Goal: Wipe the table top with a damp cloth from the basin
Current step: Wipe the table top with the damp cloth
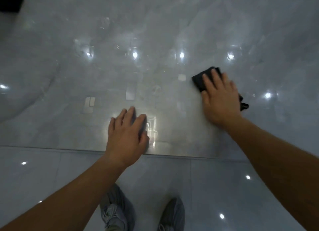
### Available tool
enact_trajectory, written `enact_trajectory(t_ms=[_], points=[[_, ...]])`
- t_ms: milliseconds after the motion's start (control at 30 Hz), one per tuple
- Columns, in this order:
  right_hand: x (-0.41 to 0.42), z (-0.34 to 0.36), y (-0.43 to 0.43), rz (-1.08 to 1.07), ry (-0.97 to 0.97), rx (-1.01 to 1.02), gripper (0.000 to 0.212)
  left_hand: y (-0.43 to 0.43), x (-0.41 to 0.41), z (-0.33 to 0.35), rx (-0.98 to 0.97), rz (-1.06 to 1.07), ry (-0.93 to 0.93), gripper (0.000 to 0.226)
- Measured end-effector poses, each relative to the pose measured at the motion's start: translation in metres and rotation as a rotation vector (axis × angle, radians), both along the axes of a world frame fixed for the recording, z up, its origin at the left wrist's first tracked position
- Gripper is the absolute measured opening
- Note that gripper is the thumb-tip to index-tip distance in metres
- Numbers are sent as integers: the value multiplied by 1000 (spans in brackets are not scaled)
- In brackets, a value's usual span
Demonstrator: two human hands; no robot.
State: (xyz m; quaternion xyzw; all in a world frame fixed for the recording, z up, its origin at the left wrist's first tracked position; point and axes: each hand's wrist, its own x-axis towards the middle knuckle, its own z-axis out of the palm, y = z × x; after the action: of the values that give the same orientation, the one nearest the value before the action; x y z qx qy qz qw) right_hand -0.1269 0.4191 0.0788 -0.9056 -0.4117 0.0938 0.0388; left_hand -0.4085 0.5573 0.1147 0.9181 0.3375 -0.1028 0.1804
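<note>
The glossy grey bench fills the view from 9 round to 3 o'clock. The left hand rests flat near its front edge at 6 o'clock, fingers straight, holding nothing. The right hand presses the dark cloth at 3 o'clock, fingers spread flat, not curled. This looks like mid-wipe. The next stroke calls for even pressure toward 12 o'clock.

glossy pale grey marble-veined table top | black folded cloth | grey laced shoes | glossy pale grey floor tiles
</note>
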Motion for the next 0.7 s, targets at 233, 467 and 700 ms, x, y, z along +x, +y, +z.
enact_trajectory(t_ms=[233, 467, 700], points=[[-84, 6, 101, 256, 16, 38, 60, 29, -13, 14, -67, -17, -103, 47], [-151, 6, 132, 632, 47, 5, 56, 121, -54, 18, 61, 92, -185, 39], [-94, 3, 293, 135, 12, 49, 59, 284, -69, 0, 145, 85, -3, 73]])
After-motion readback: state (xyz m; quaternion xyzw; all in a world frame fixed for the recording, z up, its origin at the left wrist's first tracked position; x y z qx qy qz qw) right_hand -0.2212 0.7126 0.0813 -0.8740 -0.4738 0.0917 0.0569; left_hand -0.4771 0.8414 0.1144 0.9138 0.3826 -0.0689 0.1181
